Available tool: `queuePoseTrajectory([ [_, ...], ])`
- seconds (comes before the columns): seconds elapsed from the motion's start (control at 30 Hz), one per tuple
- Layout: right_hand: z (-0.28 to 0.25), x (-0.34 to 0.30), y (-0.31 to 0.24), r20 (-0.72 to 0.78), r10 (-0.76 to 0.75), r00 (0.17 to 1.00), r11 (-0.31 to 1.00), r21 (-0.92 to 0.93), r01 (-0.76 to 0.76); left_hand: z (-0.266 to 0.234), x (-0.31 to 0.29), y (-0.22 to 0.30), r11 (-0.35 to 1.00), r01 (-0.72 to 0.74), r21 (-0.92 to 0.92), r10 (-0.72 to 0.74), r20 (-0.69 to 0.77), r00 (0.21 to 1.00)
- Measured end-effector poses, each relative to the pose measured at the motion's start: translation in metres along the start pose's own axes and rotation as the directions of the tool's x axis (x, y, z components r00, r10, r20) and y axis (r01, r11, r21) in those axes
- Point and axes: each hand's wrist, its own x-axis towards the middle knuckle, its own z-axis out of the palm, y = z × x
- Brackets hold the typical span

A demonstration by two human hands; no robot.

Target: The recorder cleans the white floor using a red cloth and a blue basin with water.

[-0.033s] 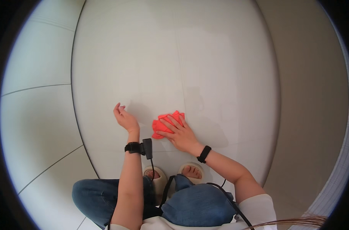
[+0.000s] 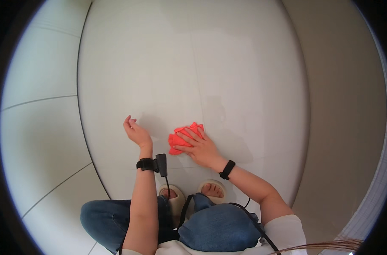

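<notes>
A bright orange-red cloth (image 2: 176,140) lies crumpled on the pale floor (image 2: 138,63) in front of my feet. My right hand (image 2: 200,147) rests flat on its right part, fingers spread and pressing it down. To the left, my left hand (image 2: 137,132) hovers over the floor with palm partly turned up. Its fingers are loosely bent and apart, and nothing is in them. The cloth lies to the right of this hand, not touching it.
Pale tiled panels with dark joints (image 2: 40,140) line the left side, and a beige surface (image 2: 342,106) rises on the right. My sandalled feet (image 2: 212,190) are close behind the cloth. A black device (image 2: 161,165) on my left wrist trails a cable (image 2: 168,187).
My left hand sits very slightly further left. My right hand and the cloth stay almost in the same place.
</notes>
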Motion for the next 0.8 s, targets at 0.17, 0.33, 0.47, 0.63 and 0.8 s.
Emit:
queuePoseTrajectory([
  [0.17, -0.049, -0.046, 0.067, -0.198, 0.317, 0.928, 0.914, -0.197, -0.355, -0.019, 0.003, -0.010, 0.997, -0.008, 0.070, 0.010, -0.031, 0.999],
  [0.33, -0.109, -0.193, 0.176, -0.561, 0.602, 0.568, 0.502, -0.287, -0.816, -0.038, 0.002, -0.034, 0.992, -0.021, 0.125, 0.030, -0.070, 0.997],
  [0.47, -0.121, -0.296, 0.209, -0.575, 0.794, 0.196, 0.294, 0.081, -0.952, -0.049, -0.001, -0.032, 0.987, 0.065, 0.149, -0.047, -0.122, 0.991],
  [0.63, -0.115, -0.299, 0.189, -0.528, 0.815, 0.238, 0.234, -0.076, -0.969, -0.060, 0.003, -0.042, 0.984, -0.002, 0.178, 0.026, -0.135, 0.991],
  [0.8, -0.084, -0.212, 0.043, -0.110, 0.491, 0.864, 0.832, -0.234, -0.502, -0.076, 0.009, -0.039, 0.971, 0.024, 0.237, 0.016, -0.169, 0.986],
])
